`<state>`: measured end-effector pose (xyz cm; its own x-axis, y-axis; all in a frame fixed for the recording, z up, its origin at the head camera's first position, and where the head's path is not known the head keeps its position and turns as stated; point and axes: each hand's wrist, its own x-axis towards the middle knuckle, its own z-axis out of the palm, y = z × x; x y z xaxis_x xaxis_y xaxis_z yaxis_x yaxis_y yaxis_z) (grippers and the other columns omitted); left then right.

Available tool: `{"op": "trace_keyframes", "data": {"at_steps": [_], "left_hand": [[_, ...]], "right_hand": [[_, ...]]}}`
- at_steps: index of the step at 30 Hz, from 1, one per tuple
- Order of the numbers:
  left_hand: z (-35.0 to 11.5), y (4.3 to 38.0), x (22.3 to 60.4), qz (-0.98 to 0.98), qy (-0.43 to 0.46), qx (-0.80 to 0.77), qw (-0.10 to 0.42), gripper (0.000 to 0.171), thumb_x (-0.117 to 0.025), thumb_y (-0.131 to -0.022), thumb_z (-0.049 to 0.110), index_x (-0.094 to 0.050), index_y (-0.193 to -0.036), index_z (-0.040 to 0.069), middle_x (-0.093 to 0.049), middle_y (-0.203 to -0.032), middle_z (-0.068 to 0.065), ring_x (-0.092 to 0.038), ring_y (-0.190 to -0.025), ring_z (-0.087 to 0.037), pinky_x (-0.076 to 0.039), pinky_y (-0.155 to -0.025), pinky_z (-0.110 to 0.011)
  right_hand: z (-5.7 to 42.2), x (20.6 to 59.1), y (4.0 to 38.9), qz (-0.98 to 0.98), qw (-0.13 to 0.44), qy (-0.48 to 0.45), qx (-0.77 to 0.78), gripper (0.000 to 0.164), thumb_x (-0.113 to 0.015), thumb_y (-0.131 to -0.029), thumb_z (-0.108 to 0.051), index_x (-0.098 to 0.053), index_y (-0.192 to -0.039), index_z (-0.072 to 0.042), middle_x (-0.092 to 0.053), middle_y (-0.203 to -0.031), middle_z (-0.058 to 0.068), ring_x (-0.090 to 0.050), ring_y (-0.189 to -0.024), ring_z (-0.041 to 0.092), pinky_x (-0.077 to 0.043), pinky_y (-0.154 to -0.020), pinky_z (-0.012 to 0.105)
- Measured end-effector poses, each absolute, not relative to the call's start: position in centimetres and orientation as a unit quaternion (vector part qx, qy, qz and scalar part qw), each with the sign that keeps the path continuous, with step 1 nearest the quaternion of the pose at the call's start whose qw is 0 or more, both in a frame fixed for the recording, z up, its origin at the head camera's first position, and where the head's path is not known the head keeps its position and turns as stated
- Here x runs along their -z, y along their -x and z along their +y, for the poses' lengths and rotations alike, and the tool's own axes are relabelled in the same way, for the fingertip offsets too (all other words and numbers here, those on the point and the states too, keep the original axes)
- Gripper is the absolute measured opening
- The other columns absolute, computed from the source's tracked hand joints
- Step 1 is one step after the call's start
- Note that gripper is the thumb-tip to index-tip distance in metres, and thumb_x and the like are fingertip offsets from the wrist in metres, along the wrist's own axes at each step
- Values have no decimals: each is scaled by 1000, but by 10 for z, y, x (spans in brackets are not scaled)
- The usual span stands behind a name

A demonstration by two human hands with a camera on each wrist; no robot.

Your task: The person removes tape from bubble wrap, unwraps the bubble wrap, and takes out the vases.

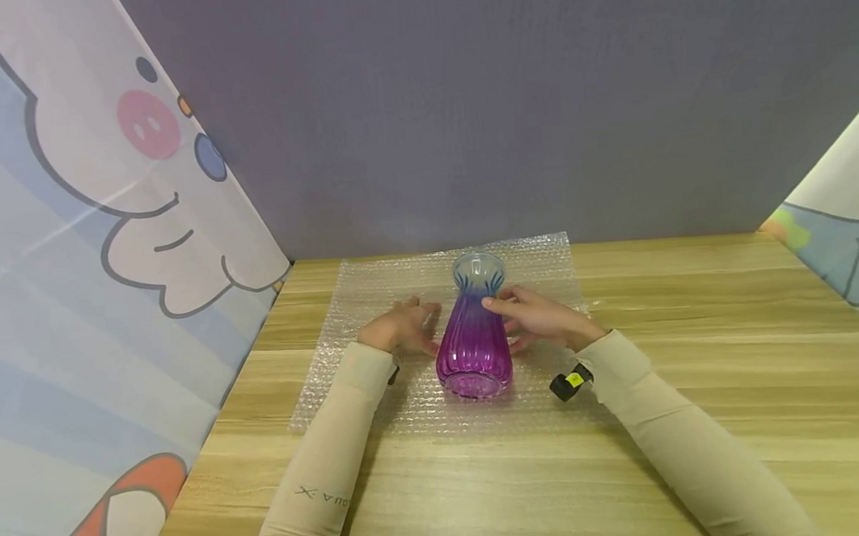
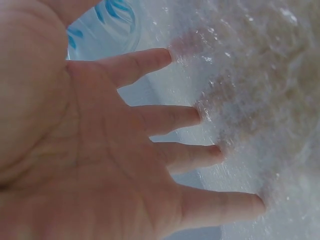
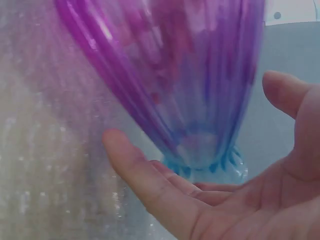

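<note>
A glass vase point(image 1: 474, 338), purple at the base and fading to pale blue at its flared rim, lies over a sheet of bubble wrap point(image 1: 358, 304) with its mouth toward the back wall. Spread fingers of my left hand point(image 1: 403, 326) reach down to the wrap left of the vase; in the left wrist view the fingertips point(image 2: 257, 204) meet the plastic. My right hand point(image 1: 541, 317) is at the vase's right side, thumb overlapping the neck in the head view. From the right wrist, its fingers point(image 3: 145, 185) look loosely extended by the narrow end, the thumb standing off the glass.
The wood-grain table point(image 1: 696, 351) extends to both sides and in front of the wrap. A grey wall point(image 1: 509, 110) rises at its back edge. Cartoon-printed cloth point(image 1: 101, 261) hangs along the left, and similar cloth point(image 1: 850, 222) on the right.
</note>
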<state>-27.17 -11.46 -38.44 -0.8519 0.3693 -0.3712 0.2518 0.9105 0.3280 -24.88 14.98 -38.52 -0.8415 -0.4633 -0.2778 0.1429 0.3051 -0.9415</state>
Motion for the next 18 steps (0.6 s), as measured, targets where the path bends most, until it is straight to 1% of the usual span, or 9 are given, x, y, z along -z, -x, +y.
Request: {"op": "trace_keyframes", "data": {"at_steps": [2, 5, 9, 14, 16, 18], "left_hand": [[-115, 271, 384, 953, -162, -137, 219, 102, -87, -79, 41, -30, -162, 23, -8, -172, -20, -8, -156, -52, -17, -119, -74], [-115, 271, 384, 952, -159, -140, 220, 102, -86, -79, 39, -30, -162, 22, -8, -172, -20, -8, -156, -52, -15, -120, -74], [-114, 270, 385, 953, -157, -140, 220, 102, -87, -79, 38, -29, -162, 21, -8, -171, -21, -8, -156, -52, -15, -120, -73], [-113, 271, 385, 954, -163, -132, 214, 103, -87, -78, 41, -30, -162, 21, -10, -171, -21, -9, -155, -52, -16, -120, -74], [-113, 272, 386, 955, -164, -129, 213, 103, -87, -78, 42, -30, -162, 21, -10, -171, -22, -10, -155, -53, -17, -119, -74], [-113, 272, 386, 955, -164, -126, 213, 103, -86, -79, 43, -30, -162, 21, -10, -171, -22, -10, -155, -53, -18, -119, -74]], "right_hand": [[147, 387, 249, 761, 263, 100, 585, 70, -50, -107, -42, -24, -151, 6, -44, -146, 36, -61, -124, 49, -63, -86, 50], [144, 391, 250, 754, 274, 95, 589, 73, -47, -107, -44, -20, -157, 2, -44, -148, 34, -62, -123, 46, -62, -87, 51], [143, 395, 250, 747, 291, 101, 589, 77, -46, -107, -46, -15, -162, -2, -42, -153, 31, -58, -127, 45, -61, -91, 53], [142, 399, 251, 742, 294, 96, 594, 76, -49, -105, -46, -21, -161, -3, -45, -152, 30, -54, -133, 47, -60, -93, 53], [142, 400, 251, 742, 293, 91, 596, 75, -50, -105, -46, -23, -161, -4, -49, -149, 29, -57, -129, 43, -60, -93, 51], [142, 400, 251, 744, 291, 89, 595, 74, -51, -104, -46, -26, -160, -3, -54, -145, 27, -62, -122, 37, -61, -91, 47]]}}
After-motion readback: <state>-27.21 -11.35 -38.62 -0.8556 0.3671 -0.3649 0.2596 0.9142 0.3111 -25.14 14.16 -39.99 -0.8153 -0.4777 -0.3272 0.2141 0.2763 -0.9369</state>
